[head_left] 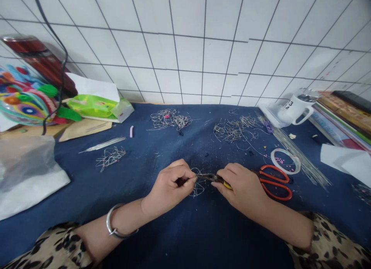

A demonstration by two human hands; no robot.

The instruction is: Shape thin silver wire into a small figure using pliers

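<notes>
At the far left a plastic bag [29, 180] lies on the blue-covered worktop [174, 238], with a small tangle of bent wire [111, 157] and some straight wires [106, 144] to its right. In the middle, the left hand [171, 184] has its thumb and fingers pinched together on a bent wire piece [198, 188], which sits between the two hands, low over the worktop. The tips of the pliers [211, 177] meet it just beside that pinch. The right hand [243, 184] has its fingers clamped around the pliers' yellow handles. Farther right come red-handled scissors [279, 197], a round dish [296, 166] with pink bits and a white mug [295, 109].
</notes>
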